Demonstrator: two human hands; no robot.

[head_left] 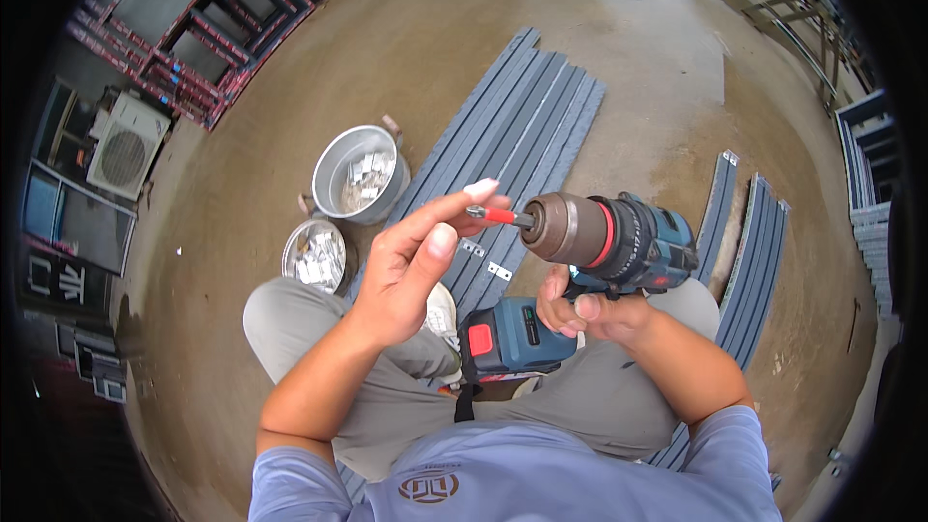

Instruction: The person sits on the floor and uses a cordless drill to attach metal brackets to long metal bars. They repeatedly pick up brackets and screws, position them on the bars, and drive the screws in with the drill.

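Note:
My right hand (590, 311) is wrapped round the handle of a blue and black cordless drill (628, 242), its brown chuck turned to the left. A screwdriver bit with a red sleeve (498, 216) sticks out of the chuck. Close by the bit's tip is my left hand (411, 266), fingers stretched out and thumb apart, holding nothing. Whether a fingertip touches the bit, I cannot tell. The drill's battery (512, 333), with a red button, hangs low between my knees.
Long grey metal profiles (503, 126) lie side by side ahead, some with small white brackets (499, 271). More profiles (759, 261) lie at the right. Two metal pots of small parts, a large one (326, 174) and a smaller one (288, 256), stand left. Red-edged frames (208, 116) are stacked far left.

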